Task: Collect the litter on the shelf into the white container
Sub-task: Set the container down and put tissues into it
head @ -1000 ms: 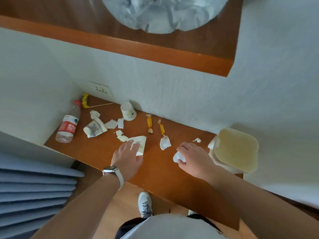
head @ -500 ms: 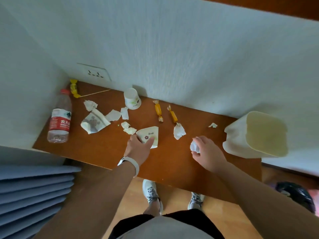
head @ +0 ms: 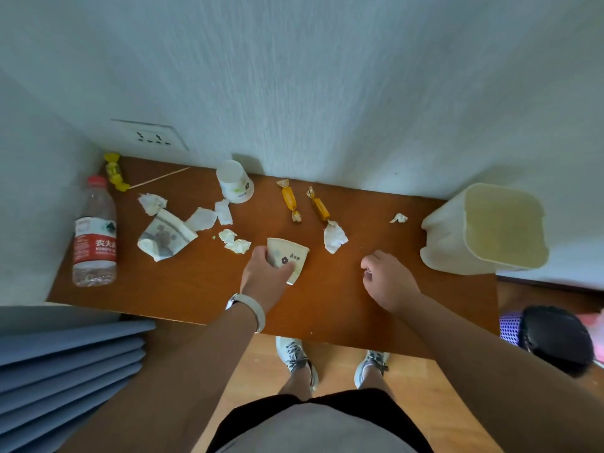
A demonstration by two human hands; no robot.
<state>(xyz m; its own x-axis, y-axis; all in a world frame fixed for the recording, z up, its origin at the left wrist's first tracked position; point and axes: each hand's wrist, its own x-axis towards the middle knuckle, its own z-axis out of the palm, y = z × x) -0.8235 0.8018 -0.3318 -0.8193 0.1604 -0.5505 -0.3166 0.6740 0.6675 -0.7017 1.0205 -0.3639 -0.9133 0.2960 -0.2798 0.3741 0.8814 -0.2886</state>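
- The left hand [head: 266,273] grips a flattened paper cup [head: 289,259] on the shelf [head: 196,289], its wide rim pointing right and toward the near edge.
- The right hand [head: 387,279] is curled into a fist; whether it encloses anything cannot be told.
- Between the two hands the wood is bare; a crumpled tissue [head: 335,238] lies just behind that gap.
- Two orange candies [head: 291,201] lie lengthwise toward the wall.
- The white container [head: 447,237] lies tipped at the shelf's right end, mouth facing the camera.
- A plastic bottle [head: 94,233] lies far left, cap toward the wall.
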